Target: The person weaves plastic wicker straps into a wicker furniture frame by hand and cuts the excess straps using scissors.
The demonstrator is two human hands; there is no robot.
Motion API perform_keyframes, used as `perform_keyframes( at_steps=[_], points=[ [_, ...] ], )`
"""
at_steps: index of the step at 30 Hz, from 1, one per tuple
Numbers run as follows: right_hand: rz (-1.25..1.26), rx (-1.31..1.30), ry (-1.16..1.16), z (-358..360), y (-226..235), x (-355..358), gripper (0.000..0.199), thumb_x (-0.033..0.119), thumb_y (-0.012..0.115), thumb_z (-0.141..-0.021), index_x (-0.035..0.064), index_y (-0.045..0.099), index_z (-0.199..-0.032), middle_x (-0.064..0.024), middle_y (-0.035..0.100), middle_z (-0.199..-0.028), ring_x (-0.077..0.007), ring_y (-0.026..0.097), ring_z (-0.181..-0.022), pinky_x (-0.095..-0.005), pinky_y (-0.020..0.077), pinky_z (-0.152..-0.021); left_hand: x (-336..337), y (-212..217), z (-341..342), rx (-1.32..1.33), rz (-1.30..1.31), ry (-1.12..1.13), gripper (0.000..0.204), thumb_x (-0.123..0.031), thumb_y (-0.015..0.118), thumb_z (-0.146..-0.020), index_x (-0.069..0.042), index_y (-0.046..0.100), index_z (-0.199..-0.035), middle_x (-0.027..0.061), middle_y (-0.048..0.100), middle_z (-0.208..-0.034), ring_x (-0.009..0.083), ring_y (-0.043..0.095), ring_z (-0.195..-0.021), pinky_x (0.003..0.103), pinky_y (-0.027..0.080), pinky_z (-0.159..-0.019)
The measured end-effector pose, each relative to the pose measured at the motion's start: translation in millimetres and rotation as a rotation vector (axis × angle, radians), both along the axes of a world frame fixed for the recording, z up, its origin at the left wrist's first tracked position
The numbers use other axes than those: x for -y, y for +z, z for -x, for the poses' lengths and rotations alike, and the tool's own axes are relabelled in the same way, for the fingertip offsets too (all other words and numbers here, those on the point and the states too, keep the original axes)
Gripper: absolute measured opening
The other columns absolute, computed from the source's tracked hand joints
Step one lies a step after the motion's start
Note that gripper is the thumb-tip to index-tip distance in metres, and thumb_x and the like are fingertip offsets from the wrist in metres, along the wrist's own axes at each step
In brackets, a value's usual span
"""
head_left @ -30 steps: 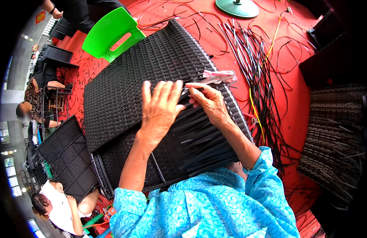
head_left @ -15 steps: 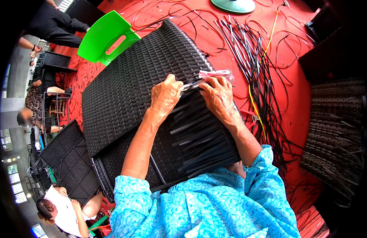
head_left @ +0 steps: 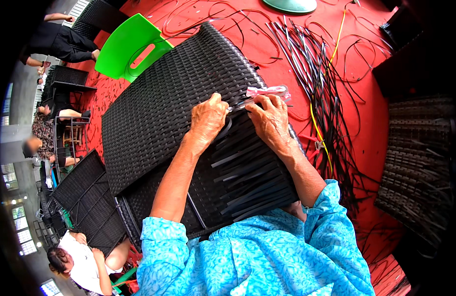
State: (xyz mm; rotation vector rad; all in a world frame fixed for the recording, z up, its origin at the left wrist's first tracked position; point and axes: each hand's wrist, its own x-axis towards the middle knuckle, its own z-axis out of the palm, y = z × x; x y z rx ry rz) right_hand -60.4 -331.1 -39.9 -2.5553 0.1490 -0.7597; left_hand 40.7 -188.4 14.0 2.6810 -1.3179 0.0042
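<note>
A large black woven wicker frame [head_left: 169, 98] lies across my lap on a red floor. Loose black strip ends [head_left: 247, 172] hang along its near side. My left hand [head_left: 207, 118] is closed at the frame's upper right edge, pinching a black strip. My right hand [head_left: 268, 118] sits just beside it, fingers curled on a thin metal tool [head_left: 240, 104] whose handle end is wrapped in pink [head_left: 267, 92]. The two hands almost touch.
Bundles of black strips [head_left: 316, 74] and a yellow cord [head_left: 314, 123] lie on the red floor at right. A green plastic seat [head_left: 132, 49] lies far left. More woven panels [head_left: 85, 192] and several people are at left; another woven piece [head_left: 415, 163] stands right.
My left hand, flat with spread fingers a second ago, has closed into a pinch at the frame's edge. The right hand stays on the tool, shifted a little toward the left hand.
</note>
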Motion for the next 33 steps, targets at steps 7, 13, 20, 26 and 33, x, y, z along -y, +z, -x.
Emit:
perform_keyframes(
  at_steps=[7,13,20,26,33],
  points=[
    [-0.058,0.038,-0.028,-1.7,0.2,2.0,0.014,0.018,0.060,-0.073,0.0151,0.060,-0.087,-0.0019,0.055,-0.093,-0.0237,0.047,-0.096,-0.0407,0.0361,-0.080,-3.2,-20.9,-4.1,-0.135,0.309,-0.056,0.011,-0.012,0.062,-0.075,-0.007,0.065,-0.084,0.0101,0.054,-0.073,0.0239,0.056,-0.065,0.033,0.045,-0.060],
    [0.155,-0.035,-0.027,-15.2,13.3,1.0,0.010,0.018,0.055,-0.073,0.0118,0.062,-0.070,-0.0041,0.055,-0.080,-0.0216,0.048,-0.085,-0.0376,0.0335,-0.069,-3.4,-28.3,1.1,-0.319,0.448,0.195,0.017,-0.005,0.063,-0.071,-0.007,0.063,-0.088,0.0044,0.054,-0.067,0.0148,0.053,-0.061,0.027,0.044,-0.057],
    [-0.090,-0.060,-0.106,-23.3,6.9,-5.4,0.013,0.022,0.066,-0.068,0.0106,0.062,-0.069,-0.0054,0.058,-0.080,-0.0242,0.051,-0.087,-0.0412,0.0384,-0.071,-1.2,-32.3,-0.6,-0.601,0.557,0.395,0.022,-0.005,0.065,-0.069,-0.007,0.062,-0.091,-0.0027,0.056,-0.069,0.0064,0.050,-0.064,0.022,0.043,-0.063],
    [-0.266,0.078,-0.155,-39.2,4.1,3.3,0.015,0.019,0.064,-0.072,0.0075,0.059,-0.065,-0.0110,0.058,-0.066,-0.0287,0.056,-0.066,-0.0412,0.0438,-0.061,-10.8,-27.0,-9.9,-0.684,0.574,0.311,0.024,-0.011,0.067,-0.071,-0.006,0.061,-0.094,0.0014,0.058,-0.077,0.0085,0.052,-0.068,0.023,0.044,-0.066],
    [-0.485,-0.050,-0.227,-0.8,-8.7,227.5,0.017,0.017,0.048,-0.085,0.0016,0.055,-0.085,-0.0073,0.059,-0.079,-0.0136,0.060,-0.065,-0.0256,0.0480,-0.053,-55.1,1.0,-17.1,-0.608,0.474,0.297,0.030,-0.017,0.066,-0.075,-0.004,0.060,-0.101,0.0006,0.057,-0.083,0.0092,0.053,-0.076,0.023,0.044,-0.070]
  ],
)
